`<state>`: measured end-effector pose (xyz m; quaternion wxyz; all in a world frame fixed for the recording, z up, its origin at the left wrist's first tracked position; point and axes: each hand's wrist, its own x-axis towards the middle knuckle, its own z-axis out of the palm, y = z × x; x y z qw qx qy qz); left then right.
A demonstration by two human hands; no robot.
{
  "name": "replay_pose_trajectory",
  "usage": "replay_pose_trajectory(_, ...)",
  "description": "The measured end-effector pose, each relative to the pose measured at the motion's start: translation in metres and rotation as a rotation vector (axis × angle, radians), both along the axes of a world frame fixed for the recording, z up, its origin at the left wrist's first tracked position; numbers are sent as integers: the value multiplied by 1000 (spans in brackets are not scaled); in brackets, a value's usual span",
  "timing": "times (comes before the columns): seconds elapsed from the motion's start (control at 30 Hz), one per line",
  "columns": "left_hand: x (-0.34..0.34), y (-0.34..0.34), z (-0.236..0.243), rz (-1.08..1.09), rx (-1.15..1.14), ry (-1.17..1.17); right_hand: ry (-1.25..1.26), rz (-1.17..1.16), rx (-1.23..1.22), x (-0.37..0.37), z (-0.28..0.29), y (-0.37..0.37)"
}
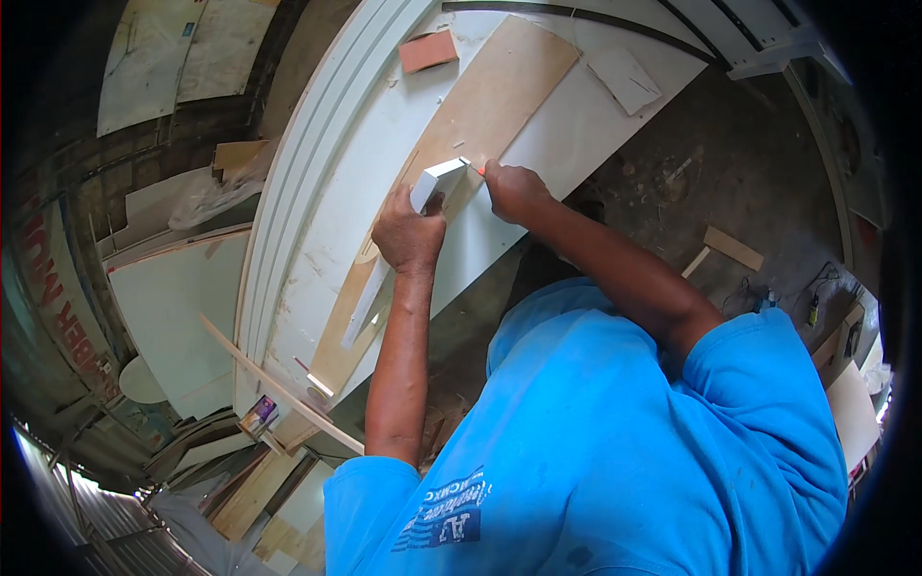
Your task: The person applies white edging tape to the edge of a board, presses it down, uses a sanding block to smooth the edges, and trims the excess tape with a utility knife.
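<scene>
Blue shirt (615, 432) filling the near edge, both forearms reaching away from it to a big white panel (567, 144) lying flat. Left hand (408, 233) closed around a white strip of wood (427, 192), top end near the hand, rest of it running down toward the near left over a long plywood board (490, 96). Right hand (514, 190) pinched shut on something small and orange, maybe a pencil or marker (479, 170), tip right against the strip's upper end; too small to say for sure. Looks like marking along the strip as a straightedge. Could go wrong if the strip slides under that one-handed grip: only the top end pressed, long tail free, so probably a crooked line. Plywood board also seems just laid loose on the panel, might creep sideways under pressure. Panel's right edge overhanging the dirty floor (730, 163), leaning hard there could maybe tip things. Loose stuff around: reddish block (428, 50) at the far end, pale offcut (624, 79) to the right of it, thin stick (279, 384) near left, scrap of wood (732, 248) on the floor. As for containers: just a small box-like thing (258, 415) near left, contents not visible, nothing else holding anything
</scene>
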<state>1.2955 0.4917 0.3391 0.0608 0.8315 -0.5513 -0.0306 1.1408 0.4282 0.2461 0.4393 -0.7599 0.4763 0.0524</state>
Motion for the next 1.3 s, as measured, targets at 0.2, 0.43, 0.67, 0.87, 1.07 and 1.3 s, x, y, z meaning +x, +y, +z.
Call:
replay_pose_trajectory(0.2, 0, -3, -1, -18, -21, 3, -17, -22, -9, -10, -5, 9)
replay_pose_trajectory(0.43, 0, -1, 2, 0, -9, 13, -32, 40, -69, -25, -10, 12)
replay_pose_trajectory(0.67, -2, 1, 4, 12, 8, -1, -92, -49, -116, -19, -15, -2)
replay_pose_trajectory(0.87, -1, 0, 3, -9, -30, 3, -88, 31, -160, 0, -23, -2)
replay_pose_trajectory(1.07, -1, 0, -2, 7, -34, -9, -11, 33, -46, 5, -12, -3)
replay_pose_trajectory(1.3, -6, -3, 2, 19, -19, -36, -3, -2, -9, -2, -13, 3)
